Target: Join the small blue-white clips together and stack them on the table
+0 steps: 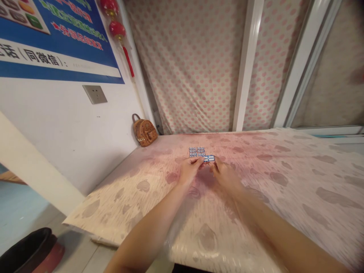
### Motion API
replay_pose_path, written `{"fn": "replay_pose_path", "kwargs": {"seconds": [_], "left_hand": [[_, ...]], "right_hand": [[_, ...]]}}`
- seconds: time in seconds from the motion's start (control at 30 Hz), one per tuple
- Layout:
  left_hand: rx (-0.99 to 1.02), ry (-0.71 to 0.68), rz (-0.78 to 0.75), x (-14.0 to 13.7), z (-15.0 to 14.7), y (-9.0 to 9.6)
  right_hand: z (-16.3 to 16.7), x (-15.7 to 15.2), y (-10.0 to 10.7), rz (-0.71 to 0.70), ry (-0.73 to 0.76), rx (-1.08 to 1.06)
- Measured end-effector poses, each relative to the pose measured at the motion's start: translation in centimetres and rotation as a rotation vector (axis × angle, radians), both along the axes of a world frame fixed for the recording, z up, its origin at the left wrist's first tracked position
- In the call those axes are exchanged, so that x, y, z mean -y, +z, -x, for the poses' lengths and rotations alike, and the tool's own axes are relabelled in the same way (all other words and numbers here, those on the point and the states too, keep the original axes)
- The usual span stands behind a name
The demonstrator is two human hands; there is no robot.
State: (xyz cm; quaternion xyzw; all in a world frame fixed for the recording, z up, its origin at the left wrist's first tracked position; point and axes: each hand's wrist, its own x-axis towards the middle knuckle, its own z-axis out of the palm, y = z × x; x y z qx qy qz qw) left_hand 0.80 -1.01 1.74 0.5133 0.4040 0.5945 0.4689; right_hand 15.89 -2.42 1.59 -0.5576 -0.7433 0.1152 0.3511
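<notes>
A small sheet of blue-edged white labels (209, 158) is held up off the table between my two hands. My left hand (189, 169) is closed, pinching the sheet's left end between thumb and fingers. At its right end, my right hand (224, 173) grips it the same way, the fingers partly hidden. Just beyond lie several similar blue-and-white label sheets (193, 150), flat and set close together in two rows. My left fingertips partly cover the nearest of these. The print on them is too small to read.
The table (159, 204) has a patterned cover. A small brown backpack-shaped bag (145, 132) stands at its back left corner by the wall. A dotted curtain (196, 68) hangs behind the back edge. On the floor at lower left is a dark-rimmed bucket (51, 254).
</notes>
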Motion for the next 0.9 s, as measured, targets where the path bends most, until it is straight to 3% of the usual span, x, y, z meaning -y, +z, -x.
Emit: {"fn": "replay_pose_path", "kwargs": {"seconds": [0.4, 0.7, 0.9], "left_hand": [[-0.023, -0.014, 0.026, 0.0, 0.2, 0.1], [-0.107, -0.106, -0.003, -0.5, 1.0, -0.2], [-0.162, -0.052, 0.024, -2.0, 2.0, -1.6]], "right_hand": [[-0.4, -0.4, -0.5, -0.082, 0.04, -0.067], [-1.1, -0.8, -0.1, -0.094, 0.188, -0.142], [-1.2, -1.1, -0.8, -0.059, 0.106, -0.145]]}}
